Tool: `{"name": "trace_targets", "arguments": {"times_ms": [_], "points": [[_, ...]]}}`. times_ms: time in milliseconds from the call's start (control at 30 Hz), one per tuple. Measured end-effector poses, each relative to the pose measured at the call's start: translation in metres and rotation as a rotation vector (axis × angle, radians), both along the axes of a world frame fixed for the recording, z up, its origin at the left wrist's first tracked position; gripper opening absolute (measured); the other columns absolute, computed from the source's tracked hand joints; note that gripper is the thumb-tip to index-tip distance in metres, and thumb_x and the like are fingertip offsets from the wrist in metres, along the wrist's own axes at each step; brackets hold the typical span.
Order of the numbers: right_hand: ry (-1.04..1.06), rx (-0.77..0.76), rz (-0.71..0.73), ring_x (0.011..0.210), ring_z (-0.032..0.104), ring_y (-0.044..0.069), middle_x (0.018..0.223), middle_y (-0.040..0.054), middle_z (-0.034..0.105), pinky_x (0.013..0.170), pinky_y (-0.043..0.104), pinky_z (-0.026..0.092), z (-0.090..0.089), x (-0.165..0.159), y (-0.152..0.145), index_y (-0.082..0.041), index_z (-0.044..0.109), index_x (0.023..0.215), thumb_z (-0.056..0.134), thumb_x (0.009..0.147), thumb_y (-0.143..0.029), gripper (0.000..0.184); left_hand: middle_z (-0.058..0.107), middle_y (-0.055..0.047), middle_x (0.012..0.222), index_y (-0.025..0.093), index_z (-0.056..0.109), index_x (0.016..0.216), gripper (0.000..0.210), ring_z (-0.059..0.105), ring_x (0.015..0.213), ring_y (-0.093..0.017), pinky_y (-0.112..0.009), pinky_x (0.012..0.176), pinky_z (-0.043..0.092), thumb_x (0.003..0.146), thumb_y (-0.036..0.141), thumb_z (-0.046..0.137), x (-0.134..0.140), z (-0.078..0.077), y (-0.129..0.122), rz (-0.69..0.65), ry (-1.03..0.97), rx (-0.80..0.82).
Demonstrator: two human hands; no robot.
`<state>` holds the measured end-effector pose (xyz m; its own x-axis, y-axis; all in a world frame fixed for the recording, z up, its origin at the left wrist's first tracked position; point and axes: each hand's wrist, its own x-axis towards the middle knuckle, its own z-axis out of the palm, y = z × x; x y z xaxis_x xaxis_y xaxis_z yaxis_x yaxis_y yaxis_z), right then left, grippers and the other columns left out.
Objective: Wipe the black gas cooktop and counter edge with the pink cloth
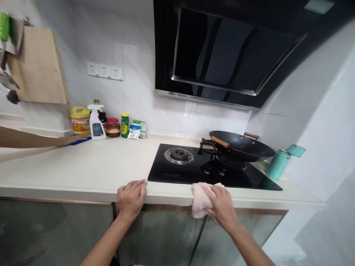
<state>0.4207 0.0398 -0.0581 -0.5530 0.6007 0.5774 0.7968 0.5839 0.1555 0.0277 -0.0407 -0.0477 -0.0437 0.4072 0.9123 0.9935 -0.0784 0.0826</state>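
One long countertop [83, 162]: a pale, smooth, hard-looking slab; wiping at its front edge seems to be the step in hand, and I'd say the next move calls for even pressure along that edge.
Range hood [219, 55]: glossy black and slanted, trimmed in metal, at twelve o'clock from the cooktop.
Cooktop [191, 173]: thin, mirror-dark sheet, with a ringed round burner [179, 155] towards its ten o'clock.
Wok [244, 144]: wide dark bowl with wooden handles, at the cooktop's two o'clock.
Turquoise container [278, 165]: cylindrical, standing by the cooktop's three o'clock.
Pink cloth [200, 195]: soft, crumpled, draped over the counter's edge at the cooktop's six-thirty.
Right hand [222, 203]: thumb and fingers pinching that cloth.
Left hand [130, 199]: on the edge at eight o'clock, fingers together and loosely curled; I can't see under the palm.
Co-worker's hand [66, 141]: at nine o'clock, laid on a blue cloth [81, 141]; finger spread too indistinct to tell.
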Motion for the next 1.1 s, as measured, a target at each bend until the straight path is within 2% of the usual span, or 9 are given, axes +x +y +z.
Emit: {"name": "trace_targets", "arguments": {"times_ms": [167, 267, 333, 433, 600, 767, 933, 1033, 1100], "points": [[-0.106, -0.050, -0.148, 0.123, 0.050, 0.034, 0.136, 0.0116, 0.060, 0.106, 0.049, 0.036, 0.005, 0.102, 0.027, -0.031, 0.048, 0.149, 0.080, 0.075, -0.040, 0.081, 0.081, 0.000, 0.105, 0.027, 0.078, 0.093, 0.026, 0.073, 0.096, -0.023, -0.043, 0.084, 0.036, 0.096, 0.020, 0.054, 0.002, 0.000, 0.003, 0.006, -0.010, 0.002], [-0.092, -0.116, -0.243, 0.125, 0.050, 0.034, 0.137, 0.0104, 0.059, 0.106, 0.048, 0.037, 0.007, 0.147, 0.040, -0.034, 0.048, 0.149, 0.078, 0.075, -0.044, 0.081, 0.081, 0.000, 0.105, 0.027, 0.078, 0.092, 0.026, 0.073, 0.096, -0.023, -0.044, 0.084, 0.036, 0.096, 0.020, 0.054, 0.004, 0.002, 0.002, 0.006, -0.023, -0.001], [-0.081, -0.144, -0.289, 0.126, 0.050, 0.034, 0.138, 0.0101, 0.059, 0.105, 0.048, 0.038, 0.007, 0.162, 0.044, -0.034, 0.048, 0.149, 0.075, 0.076, -0.045, 0.079, 0.082, 0.000, 0.105, 0.027, 0.078, 0.092, 0.025, 0.073, 0.095, -0.023, -0.044, 0.084, 0.036, 0.096, 0.021, 0.054, 0.006, 0.003, 0.002, 0.007, -0.039, -0.003], [-0.092, -0.145, -0.304, 0.123, 0.050, 0.034, 0.138, 0.0101, 0.058, 0.102, 0.049, 0.040, 0.008, 0.158, 0.043, -0.033, 0.046, 0.149, 0.072, 0.079, -0.047, 0.075, 0.082, 0.000, 0.104, 0.028, 0.078, 0.090, 0.026, 0.073, 0.095, -0.023, -0.045, 0.084, 0.035, 0.096, 0.022, 0.053, 0.009, 0.003, 0.002, 0.013, -0.079, -0.014], [-0.148, -0.114, -0.201, 0.113, 0.050, 0.032, 0.133, 0.0114, 0.059, 0.095, 0.046, 0.039, 0.023, 0.094, 0.027, -0.029, 0.045, 0.149, 0.071, 0.083, -0.056, 0.076, 0.082, 0.000, 0.103, 0.028, 0.079, 0.088, 0.029, 0.072, 0.095, -0.024, -0.046, 0.086, 0.034, 0.098, 0.024, 0.051, 0.011, 0.003, 0.004, 0.021, -0.128, -0.039], [-0.169, -0.121, -0.114, 0.101, 0.049, 0.031, 0.121, 0.0138, 0.060, 0.089, 0.045, 0.036, 0.047, -0.004, 0.003, -0.022, 0.046, 0.149, 0.061, 0.086, -0.069, 0.079, 0.082, 0.000, 0.103, 0.028, 0.079, 0.089, 0.028, 0.072, 0.093, -0.023, -0.045, 0.083, 0.033, 0.097, 0.023, 0.052, 0.011, 0.005, 0.003, 0.032, -0.109, -0.048], [-0.133, -0.114, 0.038, 0.102, 0.048, 0.031, 0.119, 0.0142, 0.060, 0.089, 0.045, 0.035, 0.062, -0.103, -0.023, -0.020, 0.043, 0.150, 0.049, 0.094, -0.069, 0.075, 0.082, 0.000, 0.103, 0.028, 0.078, 0.088, 0.028, 0.072, 0.092, -0.023, -0.044, 0.082, 0.033, 0.097, 0.022, 0.053, 0.010, 0.006, 0.003, 0.039, -0.090, -0.037], [-0.087, -0.159, 0.108, 0.102, 0.049, 0.030, 0.117, 0.0125, 0.061, 0.090, 0.045, 0.036, 0.068, -0.143, -0.024, -0.023, 0.049, 0.144, 0.041, 0.099, -0.065, 0.063, 0.082, 0.000, 0.103, 0.028, 0.078, 0.088, 0.028, 0.072, 0.093, -0.023, -0.044, 0.082, 0.033, 0.098, 0.022, 0.052, 0.010, 0.006, 0.002, 0.038, -0.061, -0.026], [-0.031, -0.236, 0.110, 0.102, 0.050, 0.028, 0.114, 0.0096, 0.062, 0.090, 0.042, 0.037, 0.072, -0.155, -0.015, -0.025, 0.057, 0.131, 0.036, 0.103, -0.059, 0.049, 0.082, 0.000, 0.103, 0.028, 0.077, 0.089, 0.027, 0.072, 0.094, -0.023, -0.044, 0.082, 0.034, 0.098, 0.021, 0.052, 0.010, 0.006, 0.001, 0.030, -0.042, -0.018]]}}
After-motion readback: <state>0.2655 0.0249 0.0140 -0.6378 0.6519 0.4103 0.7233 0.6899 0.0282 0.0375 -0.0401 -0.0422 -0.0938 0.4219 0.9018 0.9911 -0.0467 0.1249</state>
